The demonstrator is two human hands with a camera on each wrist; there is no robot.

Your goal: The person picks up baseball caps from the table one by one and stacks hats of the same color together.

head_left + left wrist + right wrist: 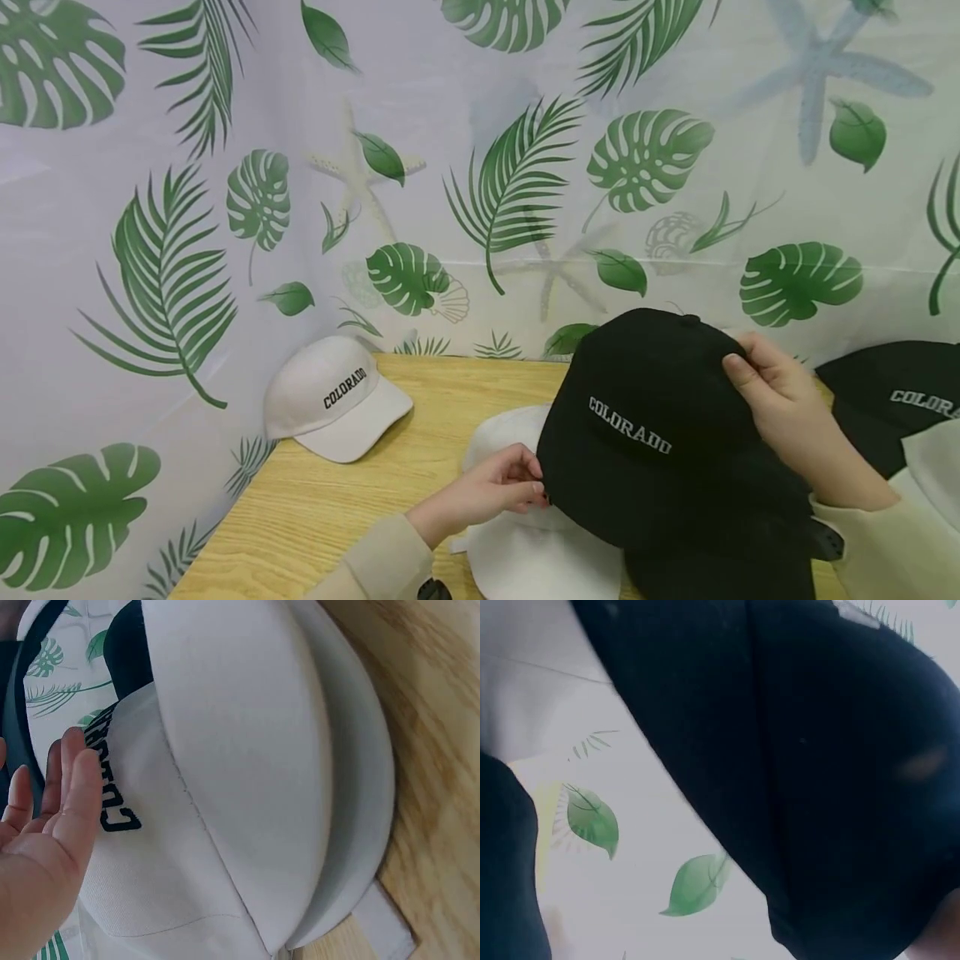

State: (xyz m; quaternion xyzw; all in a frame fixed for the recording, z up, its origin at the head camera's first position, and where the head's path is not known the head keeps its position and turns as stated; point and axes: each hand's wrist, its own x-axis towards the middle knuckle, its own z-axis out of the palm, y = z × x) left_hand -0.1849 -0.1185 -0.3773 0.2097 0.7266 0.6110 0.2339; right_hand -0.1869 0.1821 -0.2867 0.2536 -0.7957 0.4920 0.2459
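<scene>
A black baseball cap (637, 417) with white COLORADO lettering is held up, tilted, between both hands. My right hand (787, 408) grips its crown at the upper right, thumb on the outside. At the cap's lower left edge, my left hand (487, 492) pinches with curled fingers; its fingertips are partly hidden. White caps (247, 780) lie beneath the left hand, two brims stacked one over the other in the left wrist view. Below the held cap shows another black brim (720, 558). Dark cap fabric (840, 765) fills much of the right wrist view.
A white COLORADO cap (322, 400) sits alone at the table's back left corner. On the right are another black cap (892, 400) and part of a white one (937, 467). A leaf-print curtain (450, 167) hangs behind the wooden table (300, 517).
</scene>
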